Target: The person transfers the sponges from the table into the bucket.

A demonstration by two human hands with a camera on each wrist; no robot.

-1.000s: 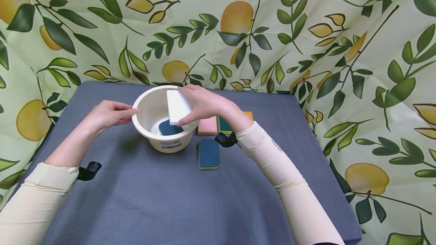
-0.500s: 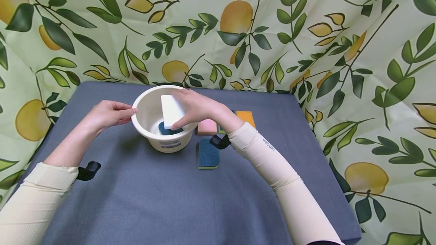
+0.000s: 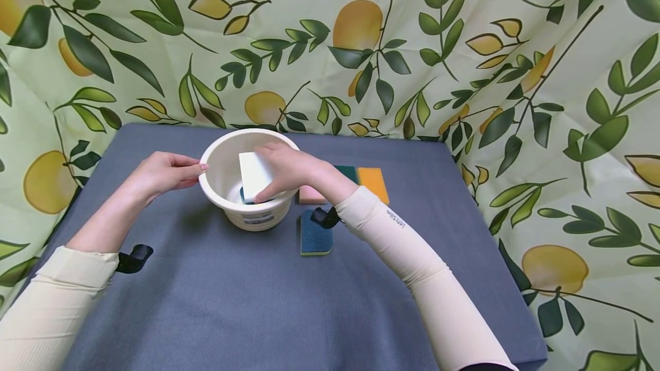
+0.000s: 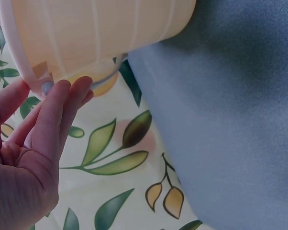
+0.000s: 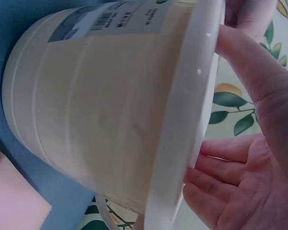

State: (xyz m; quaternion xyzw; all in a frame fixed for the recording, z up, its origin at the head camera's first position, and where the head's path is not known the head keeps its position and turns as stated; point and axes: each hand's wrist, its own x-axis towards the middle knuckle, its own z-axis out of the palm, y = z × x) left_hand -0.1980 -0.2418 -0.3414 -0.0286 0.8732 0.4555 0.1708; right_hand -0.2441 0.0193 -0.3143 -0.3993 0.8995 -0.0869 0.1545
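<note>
Block, white, lower in bucket, orange sponge more exposed

From my head, the widest view looks forward and down on the tabletop, taking in my left grip, my right grip and the leaf-print cloth behind. At close range, the left wrist view faces the outer wall of the bucket past my left fingers, the tabletop filling its right side. The right wrist view sits as close on the label side (both wrist pictures run sideways, base left here, rim left in the other). All three share bucket, tabletop and cloth; head and right wrist share the label and pink sponge.
</note>
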